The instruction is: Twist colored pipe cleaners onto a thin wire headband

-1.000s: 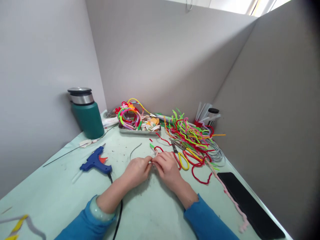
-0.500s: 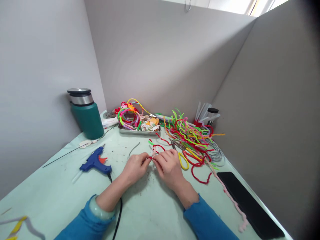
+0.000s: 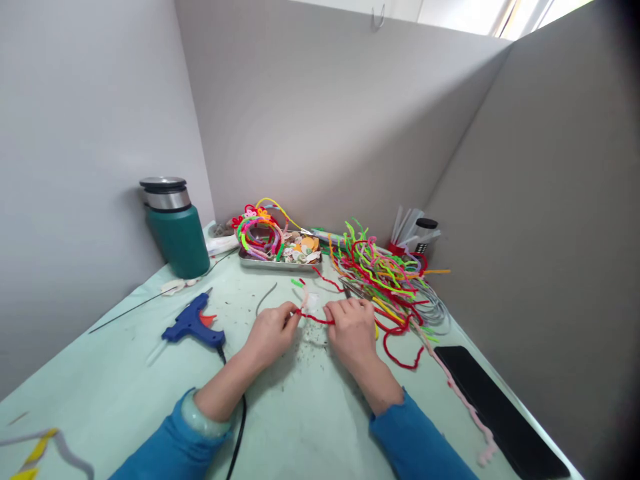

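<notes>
Between my two hands runs a short red pipe cleaner (image 3: 316, 319), stretched nearly level over the table. My left hand (image 3: 273, 333) pinches its left end between thumb and forefinger. At the other end, my right hand (image 3: 351, 333) is closed on it, palm down, with the fingertips partly hidden. A pale pink piece with a red and green tip (image 3: 299, 283) lies just beyond my left fingertips. Scissors (image 3: 376, 331) with yellow and red handles lie partly covered by my right hand. Small dark bits are scattered on the table beneath.
A blue glue gun (image 3: 193, 323) lies at left, its cord passing under my left forearm. Behind it stands a green bottle (image 3: 177, 240). A metal tray (image 3: 280, 265) holds pipe-cleaner rings and cut scraps. Tangled pipe cleaners (image 3: 380, 267) and a black slab (image 3: 500, 413) occupy the right.
My right hand has moved right, away from my left, so a length of red pipe cleaner now shows between them. My left hand has stayed nearly in place.
</notes>
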A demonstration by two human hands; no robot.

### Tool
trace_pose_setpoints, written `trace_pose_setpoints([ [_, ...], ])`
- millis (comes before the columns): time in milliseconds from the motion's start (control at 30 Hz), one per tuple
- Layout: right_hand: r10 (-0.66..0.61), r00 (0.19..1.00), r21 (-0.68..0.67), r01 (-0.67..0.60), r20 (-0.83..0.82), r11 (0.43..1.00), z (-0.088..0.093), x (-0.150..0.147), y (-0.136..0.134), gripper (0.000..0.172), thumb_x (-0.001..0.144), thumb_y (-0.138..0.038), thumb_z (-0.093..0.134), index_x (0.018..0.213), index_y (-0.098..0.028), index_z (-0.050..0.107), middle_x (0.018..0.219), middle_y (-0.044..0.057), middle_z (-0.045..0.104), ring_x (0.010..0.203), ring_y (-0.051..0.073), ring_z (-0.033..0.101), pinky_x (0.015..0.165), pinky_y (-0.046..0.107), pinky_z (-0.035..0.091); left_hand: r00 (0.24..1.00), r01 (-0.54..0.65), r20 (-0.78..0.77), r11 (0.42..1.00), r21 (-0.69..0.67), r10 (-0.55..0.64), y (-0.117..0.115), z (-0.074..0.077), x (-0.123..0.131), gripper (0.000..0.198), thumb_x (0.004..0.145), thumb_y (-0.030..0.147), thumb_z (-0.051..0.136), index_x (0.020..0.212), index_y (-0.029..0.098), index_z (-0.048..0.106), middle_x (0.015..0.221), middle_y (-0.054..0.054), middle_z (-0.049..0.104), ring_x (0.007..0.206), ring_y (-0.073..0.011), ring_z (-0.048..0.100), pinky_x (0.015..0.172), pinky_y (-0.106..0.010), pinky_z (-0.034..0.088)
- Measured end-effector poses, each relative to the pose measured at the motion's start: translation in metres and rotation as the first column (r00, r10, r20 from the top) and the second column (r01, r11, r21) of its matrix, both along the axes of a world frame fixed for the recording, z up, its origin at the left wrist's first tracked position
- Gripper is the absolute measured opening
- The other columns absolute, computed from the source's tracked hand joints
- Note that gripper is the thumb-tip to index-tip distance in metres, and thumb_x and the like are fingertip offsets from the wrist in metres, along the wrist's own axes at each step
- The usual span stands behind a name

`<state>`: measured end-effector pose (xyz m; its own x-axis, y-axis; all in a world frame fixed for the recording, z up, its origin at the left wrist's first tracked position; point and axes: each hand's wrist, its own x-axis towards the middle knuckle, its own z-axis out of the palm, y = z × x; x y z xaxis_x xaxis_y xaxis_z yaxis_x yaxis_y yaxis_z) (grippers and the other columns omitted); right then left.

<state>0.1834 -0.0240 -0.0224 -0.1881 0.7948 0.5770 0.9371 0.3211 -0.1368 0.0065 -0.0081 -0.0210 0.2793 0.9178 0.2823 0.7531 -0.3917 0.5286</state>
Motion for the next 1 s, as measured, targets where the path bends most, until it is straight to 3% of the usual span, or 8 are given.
trace_pose_setpoints([
  [167,0.266,0.959,-0.033,-0.270,-0.103,0.962,0.003,-0.009,-0.007,0.035,0.079,-0.035,0.058,0.108,-0.017,0.054,0.088,0.008,0.062,0.085,0.022,0.050,0.084,0.037,0.029,0.987,0.068,0.149,0.996,-0.058,-0.059,0.003,0.000,-0.001,0.024,0.084,0.027,0.035,0.081,0.020,0.058,0.062,0.001,0.057,0.057,-0.0126,0.049,0.056,-0.022,0.031],
  [300,0.348,0.920,-0.047,-0.362,-0.181,0.931,-0.003,-0.016,-0.008,0.016,0.086,-0.029,0.049,0.091,-0.018,0.058,0.081,0.007,0.062,0.079,0.020,0.052,0.076,0.033,0.034,0.965,0.090,0.256,0.988,-0.124,-0.056,0.003,0.002,-0.001,0.032,0.085,0.031,0.031,0.066,0.018,0.053,0.056,0.002,0.052,0.056,-0.0123,0.048,0.056,-0.022,0.033],
  [400,0.379,0.901,-0.104,-0.406,-0.209,0.908,-0.009,-0.018,-0.007,0.015,0.087,-0.020,0.044,0.087,-0.018,0.058,0.079,0.006,0.061,0.075,0.017,0.053,0.069,0.029,0.036,0.954,0.105,0.296,0.983,-0.151,-0.056,0.004,0.002,-0.002,0.034,0.085,0.035,0.032,0.061,0.017,0.050,0.053,0.003,0.049,0.054,-0.0117,0.046,0.056,-0.022,0.033],
  [500,0.376,0.883,-0.126,-0.423,-0.282,0.898,-0.013,-0.019,-0.008,0.014,0.086,-0.018,0.044,0.087,-0.018,0.058,0.078,0.005,0.061,0.072,0.016,0.054,0.065,0.026,0.037,0.942,0.130,0.329,0.976,-0.177,-0.065,0.006,0.000,-0.002,0.026,0.083,0.032,0.036,0.073,0.018,0.054,0.055,0.004,0.051,0.053,-0.0115,0.046,0.054,-0.021,0.033],
  [667,0.294,0.815,-0.106,-0.394,-0.500,0.913,-0.014,-0.020,-0.007,0.014,0.085,-0.022,0.047,0.079,-0.018,0.060,0.075,0.004,0.061,0.071,0.015,0.054,0.065,0.026,0.038,0.936,0.147,0.344,0.968,-0.204,-0.070,0.006,-0.002,-0.002,0.019,0.080,0.028,0.039,0.079,0.017,0.055,0.056,0.003,0.054,0.050,-0.0106,0.045,0.050,-0.020,0.032],
  [767,0.155,0.671,-0.145,-0.369,-0.725,0.918,-0.017,-0.020,0.000,0.020,0.085,-0.030,0.047,0.078,-0.018,0.061,0.069,0.002,0.059,0.064,0.014,0.053,0.058,0.024,0.038,0.938,0.166,0.335,0.963,-0.211,-0.089,0.004,-0.001,-0.002,0.019,0.079,0.029,0.041,0.073,0.017,0.054,0.054,0.003,0.053,0.048,-0.0099,0.043,0.048,-0.020,0.031],
  [933,-0.155,0.218,-0.247,-0.510,-0.964,0.824,-0.022,-0.017,0.011,0.027,0.077,-0.042,0.055,0.078,-0.015,0.061,0.061,-0.001,0.055,0.042,0.007,0.041,0.040,0.020,0.032,0.954,0.178,0.277,0.963,-0.200,-0.118,0.002,0.001,-0.001,0.021,0.078,0.030,0.043,0.072,0.016,0.057,0.054,0.003,0.051,0.050,-0.0101,0.042,0.049,-0.020,0.030],
  [1000,-0.213,0.099,-0.231,-0.563,-0.972,0.793,-0.020,-0.016,0.012,0.028,0.072,-0.042,0.061,0.077,-0.015,0.061,0.060,-0.002,0.054,0.040,0.006,0.040,0.038,0.019,0.031,0.962,0.179,0.237,0.968,-0.178,-0.134,0.002,0.001,-0.002,0.023,0.079,0.030,0.042,0.071,0.016,0.058,0.055,0.002,0.051,0.051,-0.0101,0.042,0.050,-0.020,0.029],
])
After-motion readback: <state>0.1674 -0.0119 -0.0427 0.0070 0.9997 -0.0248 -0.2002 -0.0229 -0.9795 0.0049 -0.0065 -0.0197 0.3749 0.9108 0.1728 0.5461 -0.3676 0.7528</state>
